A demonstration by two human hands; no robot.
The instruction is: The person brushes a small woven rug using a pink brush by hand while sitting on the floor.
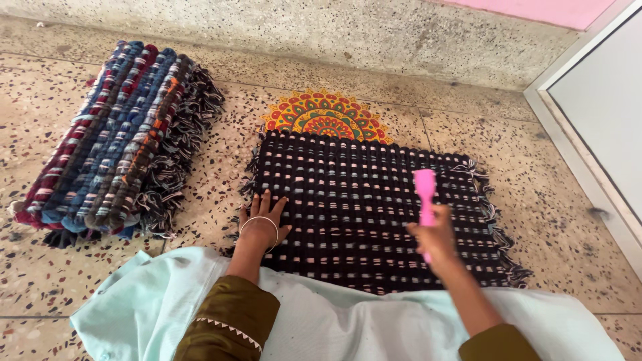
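The left hand (264, 217) lies flat and open on the near left edge of the dark woven mat (374, 214), fingers spread, holding nothing; pressing down like that likely keeps the mat from sliding on the speckled floor (562, 220). The right hand (436, 235) is closed tight around the handle of a pink brush (424, 194), which sticks up and away from it over the right part of the mat (its head looks to be just above the weave, but I cannot tell if it touches). Beyond both hands, a bright round pattern (326, 115) peeks out from under the mat's far edge. Well off past the left hand sits a folded striped mat (114, 134). A pale blue cloth (348, 321) covers the lap, just behind both wrists.
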